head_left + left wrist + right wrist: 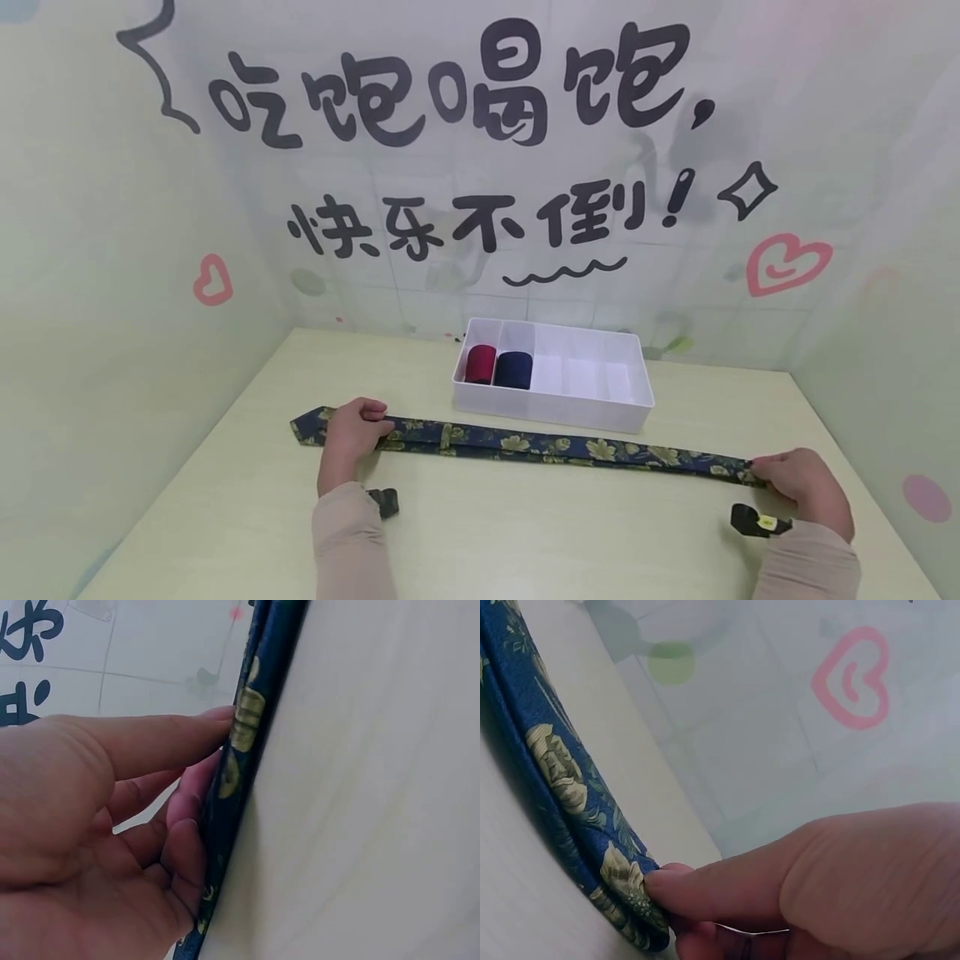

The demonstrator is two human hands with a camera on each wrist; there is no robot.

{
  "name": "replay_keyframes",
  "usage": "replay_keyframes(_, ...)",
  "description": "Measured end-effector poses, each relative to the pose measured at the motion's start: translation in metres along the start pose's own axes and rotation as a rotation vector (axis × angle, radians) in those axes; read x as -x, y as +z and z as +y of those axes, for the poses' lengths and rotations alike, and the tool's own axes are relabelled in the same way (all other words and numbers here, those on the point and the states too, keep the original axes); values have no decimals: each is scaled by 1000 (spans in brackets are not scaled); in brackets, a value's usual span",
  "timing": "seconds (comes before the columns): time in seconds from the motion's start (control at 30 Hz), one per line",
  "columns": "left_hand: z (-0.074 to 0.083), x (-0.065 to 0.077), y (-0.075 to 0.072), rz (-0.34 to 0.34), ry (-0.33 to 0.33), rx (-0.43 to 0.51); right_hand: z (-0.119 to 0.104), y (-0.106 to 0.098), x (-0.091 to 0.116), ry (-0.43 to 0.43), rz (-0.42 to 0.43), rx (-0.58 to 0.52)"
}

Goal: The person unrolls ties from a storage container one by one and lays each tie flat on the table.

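Observation:
A navy necktie [517, 442] with yellow-green flowers lies folded lengthwise across the table, its pointed end at the left. Near that end, my left hand [356, 429] holds the tie, thumb at its edge and the other fingers bent beside it. The left wrist view shows this left hand [142, 810] against the dark edge of the tie [244, 724]. At the far right, my right hand [806, 479] pinches the folded end between thumb and fingers. Up close in the right wrist view, the thumb of the right hand [840, 885] presses on the flowered cloth of the tie [570, 772].
Behind the tie stands a white divided box [555, 408]. A red roll [481, 364] and a dark blue roll [514, 370] sit in its left compartments. Pale table [525, 533] surface extends in front, and a printed curtain [480, 292] encloses the back and sides.

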State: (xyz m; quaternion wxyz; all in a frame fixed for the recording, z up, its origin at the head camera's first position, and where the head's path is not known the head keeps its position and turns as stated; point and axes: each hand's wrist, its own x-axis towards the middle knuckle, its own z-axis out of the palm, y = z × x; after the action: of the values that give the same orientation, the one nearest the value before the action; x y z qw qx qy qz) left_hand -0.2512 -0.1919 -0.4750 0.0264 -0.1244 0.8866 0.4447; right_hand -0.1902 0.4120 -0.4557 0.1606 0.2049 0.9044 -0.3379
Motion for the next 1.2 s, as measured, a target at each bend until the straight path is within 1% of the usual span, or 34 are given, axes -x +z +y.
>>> replay_keyframes(0.1,6,-1,-1,-3,10,-19,-6,-3,5,-31,-14,28)
replay_keyframes(0.23,17,-1,-2,9,20,-31,-18,-5,9,-61,-36,4)
replay_keyframes(0.37,34,-3,-3,30,40,-17,-32,-8,15,-128,-15,35)
replay_keyframes(0.47,50,-5,-3,51,101,-2,-43,-13,22,-171,16,80)
replay_keyframes(0.53,61,-6,-2,80,155,-2,-53,-15,26,-192,31,112)
replay_keyframes(0.6,70,-8,0,117,202,-13,-63,-16,28,-231,43,145)
replay_keyframes(0.67,78,-8,3,150,236,-33,-75,-16,30,-267,51,180)
replay_keyframes(0.8,89,-7,12,187,292,-95,-103,-16,34,-328,84,266)
replay_keyframes(0.87,95,-6,16,208,333,-126,-120,-16,37,-357,98,302)
replay_keyframes(0.97,102,-7,27,252,403,-178,-146,-12,39,-416,110,342)
replay_keyframes(1.03,107,-8,36,265,440,-208,-161,-7,38,-465,120,375)
replay_keyframes(1.1,111,-10,47,259,468,-254,-173,0,36,-519,139,411)
replay_keyframes(1.2,119,-11,64,227,502,-330,-186,12,30,-593,186,473)
